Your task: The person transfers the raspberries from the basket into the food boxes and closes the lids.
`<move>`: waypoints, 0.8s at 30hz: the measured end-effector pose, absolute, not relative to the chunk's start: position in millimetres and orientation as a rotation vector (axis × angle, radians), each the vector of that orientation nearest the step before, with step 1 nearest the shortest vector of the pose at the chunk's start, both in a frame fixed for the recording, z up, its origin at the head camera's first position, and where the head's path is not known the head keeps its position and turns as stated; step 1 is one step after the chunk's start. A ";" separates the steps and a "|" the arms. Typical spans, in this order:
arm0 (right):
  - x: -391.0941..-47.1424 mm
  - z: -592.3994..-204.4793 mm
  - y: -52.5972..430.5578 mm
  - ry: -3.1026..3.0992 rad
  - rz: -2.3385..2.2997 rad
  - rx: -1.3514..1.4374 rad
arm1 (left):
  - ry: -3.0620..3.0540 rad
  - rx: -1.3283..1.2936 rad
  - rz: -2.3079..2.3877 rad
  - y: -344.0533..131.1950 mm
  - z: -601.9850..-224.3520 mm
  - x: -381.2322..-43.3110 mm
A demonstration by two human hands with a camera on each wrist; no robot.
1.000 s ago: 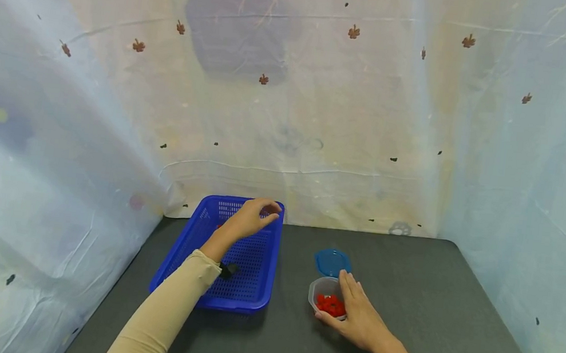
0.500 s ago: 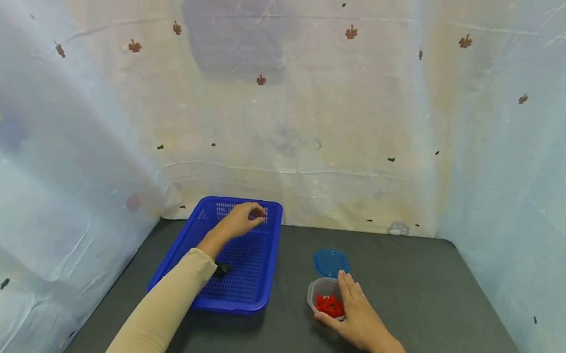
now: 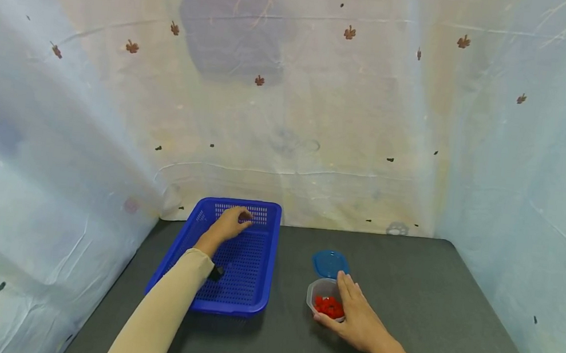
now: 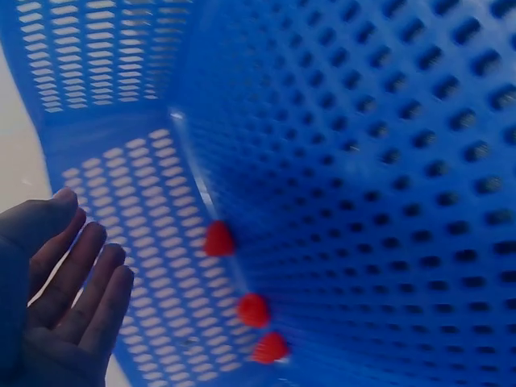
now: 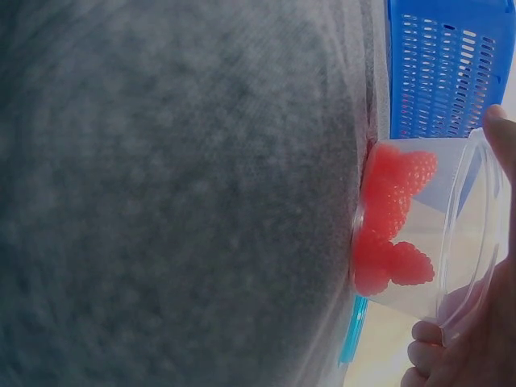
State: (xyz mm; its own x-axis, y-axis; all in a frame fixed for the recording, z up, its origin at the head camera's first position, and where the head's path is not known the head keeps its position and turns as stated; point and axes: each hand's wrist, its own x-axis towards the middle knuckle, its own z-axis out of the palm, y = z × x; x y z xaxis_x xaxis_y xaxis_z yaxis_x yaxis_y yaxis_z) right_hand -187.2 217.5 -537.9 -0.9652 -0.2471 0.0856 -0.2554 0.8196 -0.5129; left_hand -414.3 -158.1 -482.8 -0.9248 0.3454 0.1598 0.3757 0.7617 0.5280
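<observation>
My left hand (image 3: 230, 223) hovers over the far part of a blue plastic basket (image 3: 273, 267), fingers loosely curved, nothing between them. Three red raspberries (image 4: 218, 239) lie along the foot of the basket's side wall in the left wrist view; in the head view that hand and arm hide them. With thumb and fingers on opposite sides of the rim, my right hand (image 3: 358, 319) holds a clear plastic tub (image 3: 320, 287). Several more raspberries (image 5: 387, 205) are heaped on the tub's bottom, and it stands upright on the table.
A blue lid (image 3: 331, 263) lies flat just behind the tub. The dark grey cloth-covered table (image 3: 431, 295) extends to the right. Behind and at both sides hangs a pale patterned curtain (image 3: 314, 122).
My left hand has moved left and slightly lower over the basket, from near its right rim. The right hand and the tub have stayed in place.
</observation>
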 end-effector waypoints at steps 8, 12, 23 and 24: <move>-187.9 -538.5 216.8 -2.985 0.846 0.425 | -2.999 -0.454 -0.865 -173.2 -498.0 -419.9; -187.7 -538.8 217.3 -2.978 0.843 0.424 | -2.995 -0.472 -0.827 -178.4 -504.5 -423.3; -185.9 -536.1 217.1 -2.982 0.852 0.414 | -3.030 -0.507 -0.750 -179.9 -512.6 -424.9; -185.7 -535.5 216.7 -2.983 0.851 0.413 | -3.035 -0.506 -0.743 -180.1 -513.3 -424.8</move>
